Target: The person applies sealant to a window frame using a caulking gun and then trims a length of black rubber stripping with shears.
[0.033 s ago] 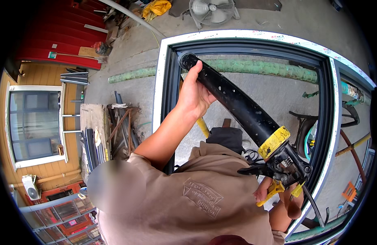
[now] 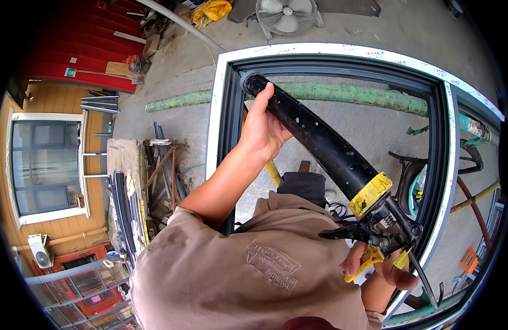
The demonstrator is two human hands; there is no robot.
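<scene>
A caulking gun (image 2: 322,140) with a long black barrel, yellow collar and yellow handle lies slanted across a dark-grey window frame (image 2: 347,65) with white film on its edges. Its front end is at the frame's upper-left inner corner; whether it touches is hard to see. My left hand (image 2: 262,132) is closed on the barrel near that end, thumb along the top and fingers underneath. At the lower right my right hand (image 2: 394,272) wraps the handle below the black trigger mechanism, partly hidden by it. A dark bent rod (image 2: 424,280) sticks out behind.
Green pipes (image 2: 342,93) run beneath the frame. A floor fan (image 2: 287,14) stands beyond it. Left are a worn wooden bench (image 2: 124,154) with dark profile strips and a yellow wall with a window (image 2: 47,165). An orange object (image 2: 469,258) lies at right.
My right hand and the handle in it have shifted slightly. A blurred round patch at the lower left is gone, showing the strips behind it. My left hand keeps its place on the barrel.
</scene>
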